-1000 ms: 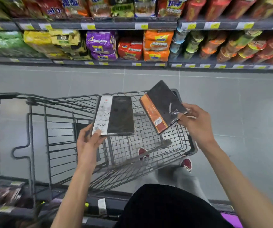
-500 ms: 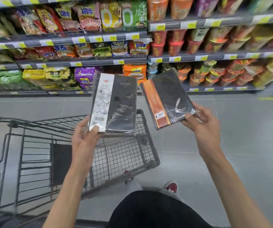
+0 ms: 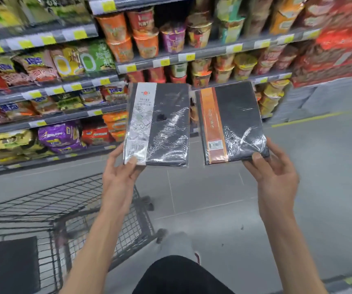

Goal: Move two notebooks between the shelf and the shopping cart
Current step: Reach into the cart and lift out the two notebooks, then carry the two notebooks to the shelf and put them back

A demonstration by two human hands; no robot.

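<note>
In cart, panel, left grip clamps white-striped notebook, right grip clamps orange-striped notebook

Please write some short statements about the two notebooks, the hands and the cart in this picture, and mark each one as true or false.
1. The left hand holds the white-strip notebook. True.
2. The right hand holds nothing. False: it holds the orange-strip notebook by its lower corner.
3. Both notebooks lie inside the shopping cart. False: both are held up in the air, outside the cart.
4. The white-strip notebook is left of the orange-strip notebook. True.
</note>
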